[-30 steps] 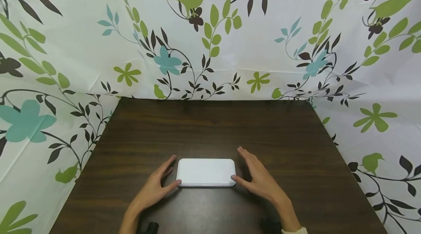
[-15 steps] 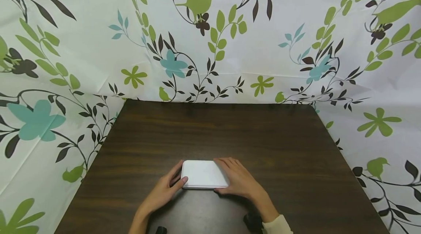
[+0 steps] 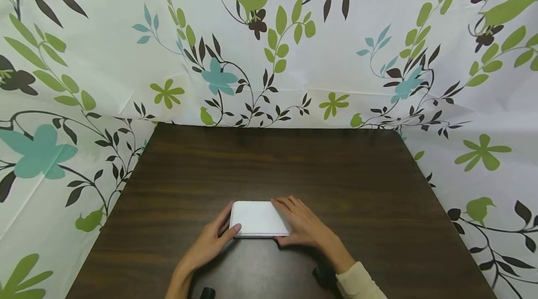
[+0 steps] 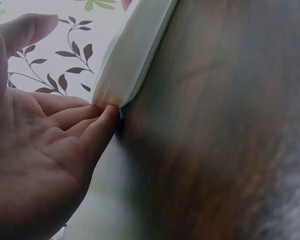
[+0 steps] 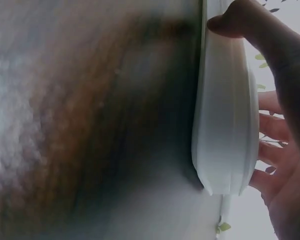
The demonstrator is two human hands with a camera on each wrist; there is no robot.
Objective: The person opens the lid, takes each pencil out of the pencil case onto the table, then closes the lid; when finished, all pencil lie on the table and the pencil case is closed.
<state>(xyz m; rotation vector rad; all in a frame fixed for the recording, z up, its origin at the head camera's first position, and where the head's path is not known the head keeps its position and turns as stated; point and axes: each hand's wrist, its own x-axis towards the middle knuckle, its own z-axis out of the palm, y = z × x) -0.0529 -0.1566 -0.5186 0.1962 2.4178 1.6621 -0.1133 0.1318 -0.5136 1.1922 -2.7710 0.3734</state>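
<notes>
Right hand (image 3: 306, 230) lies over the right end of the white case (image 3: 256, 218), fingers across its top, thumb curled at its near edge; left hand (image 3: 210, 242) touches the left end, fingers relaxed; case flat on near-centre table (image 3: 336, 168); step judged: securing grip; next needs holding both ends evenly.

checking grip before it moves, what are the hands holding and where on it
Both hold the white case lying on the table. The right hand covers its right end, thumb at the near edge; the left hand touches its left end with thumb and fingertips.
</notes>
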